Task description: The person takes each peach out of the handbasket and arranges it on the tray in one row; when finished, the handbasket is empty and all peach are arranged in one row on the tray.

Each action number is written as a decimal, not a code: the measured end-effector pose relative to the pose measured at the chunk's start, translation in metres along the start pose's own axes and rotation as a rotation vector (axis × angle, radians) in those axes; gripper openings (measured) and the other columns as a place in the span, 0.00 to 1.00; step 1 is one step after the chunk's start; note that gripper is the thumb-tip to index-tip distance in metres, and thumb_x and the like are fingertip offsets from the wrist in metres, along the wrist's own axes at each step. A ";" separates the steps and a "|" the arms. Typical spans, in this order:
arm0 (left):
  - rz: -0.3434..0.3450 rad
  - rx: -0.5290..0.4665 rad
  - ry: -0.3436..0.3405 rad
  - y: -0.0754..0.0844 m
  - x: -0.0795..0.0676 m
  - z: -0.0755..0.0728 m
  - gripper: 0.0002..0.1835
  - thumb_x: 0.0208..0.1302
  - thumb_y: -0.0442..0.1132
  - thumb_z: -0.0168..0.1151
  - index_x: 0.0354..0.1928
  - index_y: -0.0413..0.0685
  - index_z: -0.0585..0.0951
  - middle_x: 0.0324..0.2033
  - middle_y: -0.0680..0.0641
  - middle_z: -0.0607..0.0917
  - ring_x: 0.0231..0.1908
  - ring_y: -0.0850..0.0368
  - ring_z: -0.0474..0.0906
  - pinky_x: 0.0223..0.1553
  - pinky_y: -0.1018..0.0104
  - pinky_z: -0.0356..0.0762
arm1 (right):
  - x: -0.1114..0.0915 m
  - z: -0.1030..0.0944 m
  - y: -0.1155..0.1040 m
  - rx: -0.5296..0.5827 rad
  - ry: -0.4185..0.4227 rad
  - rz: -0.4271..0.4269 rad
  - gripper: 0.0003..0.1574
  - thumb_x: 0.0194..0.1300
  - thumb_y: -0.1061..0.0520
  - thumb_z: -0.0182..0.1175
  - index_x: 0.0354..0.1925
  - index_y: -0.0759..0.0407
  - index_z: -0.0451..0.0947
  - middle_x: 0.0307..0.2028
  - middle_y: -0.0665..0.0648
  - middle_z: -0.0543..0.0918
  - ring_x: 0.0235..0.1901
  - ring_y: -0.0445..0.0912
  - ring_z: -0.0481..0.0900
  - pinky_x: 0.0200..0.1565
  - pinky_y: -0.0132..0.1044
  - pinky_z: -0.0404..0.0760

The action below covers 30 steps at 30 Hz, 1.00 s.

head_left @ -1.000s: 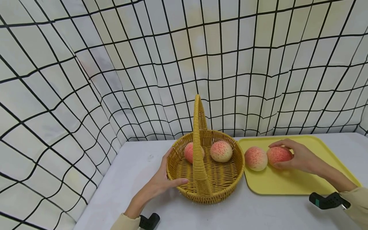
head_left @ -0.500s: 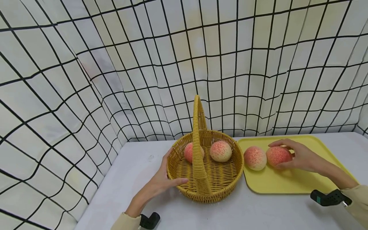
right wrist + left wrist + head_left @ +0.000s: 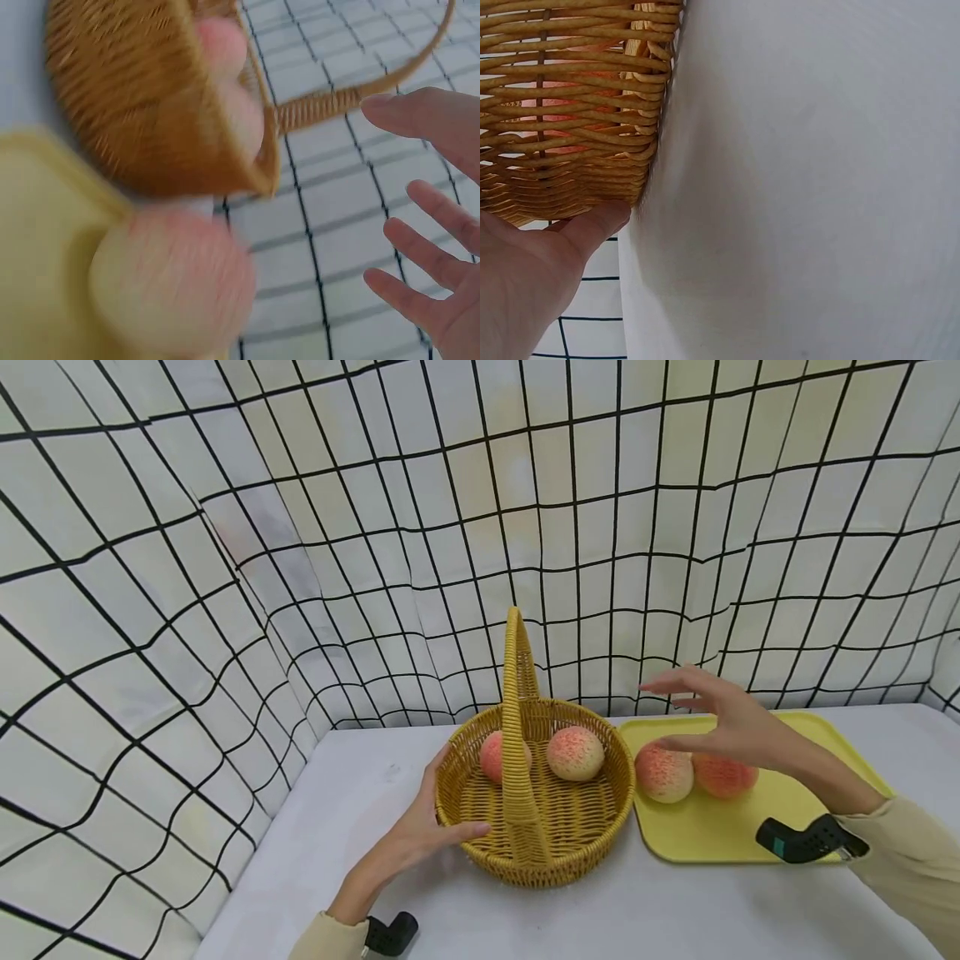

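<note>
My left hand [image 3: 423, 831] holds the left side of a round wicker basket [image 3: 525, 872], fingers along its outer wall and thumb over the rim. In the left wrist view, fingertips press the woven side low near the table. Two pink-and-cream peaches, a left one [image 3: 492, 758] behind the handle and a right one [image 3: 576, 753], lie in the basket. My right hand [image 3: 738, 722], empty with fingers spread, hovers above two more peaches, a left one [image 3: 664, 774] and a right one [image 3: 724, 777], lying side by side on a yellow tray [image 3: 720, 839]. The right wrist view is blurred.
The basket's tall arched handle [image 3: 516, 718] rises across its middle. Tray and basket stand close together on a white table [image 3: 622, 918]. Behind and to the left hangs white cloth with black netting [image 3: 420, 568]. Each wrist wears a black device.
My right hand has let go of the right tray peach and moved up and left, its fingers spreading. That peach stays on the tray. My left hand and the basket have hardly moved.
</note>
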<state>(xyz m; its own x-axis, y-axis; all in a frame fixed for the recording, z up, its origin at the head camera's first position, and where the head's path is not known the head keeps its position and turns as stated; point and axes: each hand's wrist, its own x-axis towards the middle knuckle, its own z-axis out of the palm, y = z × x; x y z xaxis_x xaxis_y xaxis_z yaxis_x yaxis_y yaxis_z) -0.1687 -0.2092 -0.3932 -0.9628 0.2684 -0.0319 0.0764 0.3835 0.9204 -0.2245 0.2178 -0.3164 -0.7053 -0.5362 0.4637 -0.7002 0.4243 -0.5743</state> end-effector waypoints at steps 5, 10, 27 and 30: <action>0.000 0.003 -0.004 0.001 0.002 0.003 0.70 0.54 0.53 0.82 0.85 0.60 0.38 0.81 0.38 0.50 0.79 0.38 0.51 0.75 0.38 0.56 | 0.037 0.024 -0.022 0.084 -0.060 0.038 0.36 0.61 0.60 0.78 0.65 0.54 0.76 0.64 0.54 0.78 0.66 0.52 0.74 0.65 0.56 0.77; 0.006 -0.006 -0.010 0.000 0.003 0.006 0.69 0.54 0.54 0.82 0.85 0.61 0.38 0.81 0.38 0.50 0.79 0.38 0.52 0.75 0.38 0.57 | 0.057 0.059 -0.023 0.117 -0.132 0.014 0.33 0.62 0.61 0.77 0.63 0.60 0.78 0.63 0.61 0.78 0.66 0.62 0.73 0.65 0.66 0.73; -0.021 0.022 0.007 0.001 0.000 0.002 0.70 0.54 0.55 0.81 0.84 0.62 0.38 0.82 0.39 0.49 0.80 0.38 0.49 0.76 0.38 0.54 | 0.056 0.107 -0.011 0.027 -0.203 0.075 0.28 0.61 0.65 0.73 0.60 0.62 0.81 0.61 0.65 0.76 0.65 0.63 0.72 0.64 0.65 0.72; -0.021 0.007 0.006 0.000 -0.001 0.001 0.69 0.54 0.54 0.81 0.84 0.63 0.38 0.81 0.39 0.49 0.79 0.38 0.50 0.76 0.38 0.55 | 0.056 0.111 -0.010 0.027 -0.221 0.054 0.26 0.60 0.64 0.75 0.57 0.63 0.83 0.57 0.63 0.79 0.61 0.60 0.74 0.63 0.61 0.75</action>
<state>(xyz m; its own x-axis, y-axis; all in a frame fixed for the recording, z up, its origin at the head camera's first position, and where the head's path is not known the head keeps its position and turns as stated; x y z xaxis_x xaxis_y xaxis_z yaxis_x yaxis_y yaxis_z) -0.1677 -0.2084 -0.3932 -0.9658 0.2545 -0.0491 0.0576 0.3957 0.9166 -0.2448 0.1023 -0.3591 -0.6980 -0.6615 0.2745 -0.6569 0.4387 -0.6132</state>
